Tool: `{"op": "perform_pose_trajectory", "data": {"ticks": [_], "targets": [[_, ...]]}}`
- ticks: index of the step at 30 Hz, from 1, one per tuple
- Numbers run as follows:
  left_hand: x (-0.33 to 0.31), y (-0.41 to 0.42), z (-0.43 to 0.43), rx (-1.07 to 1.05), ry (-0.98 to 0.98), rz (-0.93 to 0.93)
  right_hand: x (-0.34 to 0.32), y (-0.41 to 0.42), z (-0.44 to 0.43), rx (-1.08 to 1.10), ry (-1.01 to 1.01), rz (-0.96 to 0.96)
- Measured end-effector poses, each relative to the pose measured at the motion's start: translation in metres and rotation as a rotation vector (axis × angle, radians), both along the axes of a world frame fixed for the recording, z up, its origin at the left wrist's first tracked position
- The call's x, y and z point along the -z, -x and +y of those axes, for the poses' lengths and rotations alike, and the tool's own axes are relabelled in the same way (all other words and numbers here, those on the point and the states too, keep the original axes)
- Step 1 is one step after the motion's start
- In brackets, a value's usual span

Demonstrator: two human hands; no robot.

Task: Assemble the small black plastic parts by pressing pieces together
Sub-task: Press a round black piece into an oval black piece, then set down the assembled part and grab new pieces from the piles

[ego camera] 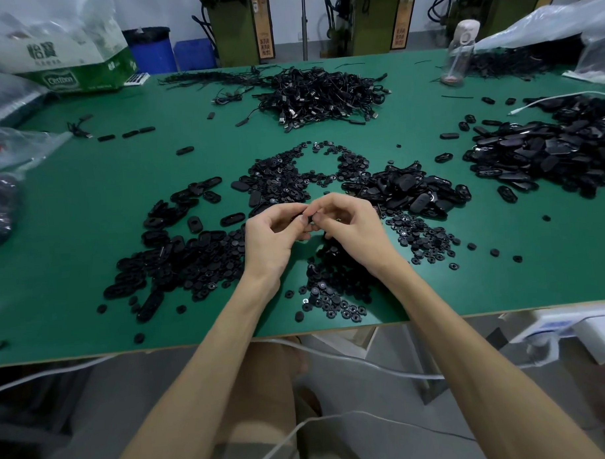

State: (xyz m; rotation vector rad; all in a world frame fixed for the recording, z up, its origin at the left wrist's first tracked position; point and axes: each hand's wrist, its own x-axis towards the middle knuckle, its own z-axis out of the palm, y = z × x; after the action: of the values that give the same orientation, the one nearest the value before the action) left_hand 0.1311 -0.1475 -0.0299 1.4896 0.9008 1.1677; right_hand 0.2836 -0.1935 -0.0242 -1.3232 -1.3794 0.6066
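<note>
Left hand (272, 235) and right hand (352, 224) meet fingertip to fingertip, both pinching one small black part (299, 217) above the green table (87, 209); machines (239, 25) stand far behind.

Bare left forearm (203, 370) rising from 7 o'clock, bare right forearm (452, 344) from 5 o'clock, wrists apart, left hand (272, 240) and right hand (352, 231) meeting at centre, palms turned inward, fingers curled, fingertips (306, 218) touching, pinching a small black part (297, 216) between them.
</note>
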Motion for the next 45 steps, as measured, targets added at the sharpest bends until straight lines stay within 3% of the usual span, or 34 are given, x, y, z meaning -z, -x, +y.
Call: {"op": "perform_pose_trajectory", "data": {"ticks": [6,10,14,19,27,31,33,37,42,45], "targets": [[-0.001,-0.003,-0.001,-0.041,-0.071,0.076,-0.003,0.001,-0.002,0.08,-0.035,0.039],[-0.004,-0.011,-0.009,-0.138,-0.411,0.335,-0.003,-0.003,-0.004,0.338,-0.089,0.166],[-0.008,-0.016,-0.014,-0.167,-0.659,0.351,-0.001,-0.009,-0.004,0.562,-0.139,0.346],[-0.017,-0.005,-0.003,-0.256,-0.759,0.412,-0.002,-0.013,-0.005,0.511,-0.065,0.456],[-0.025,0.057,0.048,-0.571,-0.402,1.014,-0.006,-0.006,-0.007,0.474,-0.041,0.38],[-0.024,0.092,0.067,-0.54,-0.08,1.293,-0.006,-0.005,-0.008,0.452,-0.067,0.371],[-0.02,0.104,0.072,-0.496,-0.031,1.351,-0.006,-0.005,-0.007,0.43,-0.092,0.367],[-0.013,0.116,0.076,-0.512,-0.189,1.361,-0.003,-0.008,-0.005,0.4,-0.064,0.147],[-0.012,0.119,0.076,-0.544,-0.337,1.31,0.006,-0.004,0.005,0.227,0.187,-0.319],[-0.01,0.119,0.076,-0.574,-0.371,1.252,0.008,-0.002,0.007,0.174,0.225,-0.445]]}}
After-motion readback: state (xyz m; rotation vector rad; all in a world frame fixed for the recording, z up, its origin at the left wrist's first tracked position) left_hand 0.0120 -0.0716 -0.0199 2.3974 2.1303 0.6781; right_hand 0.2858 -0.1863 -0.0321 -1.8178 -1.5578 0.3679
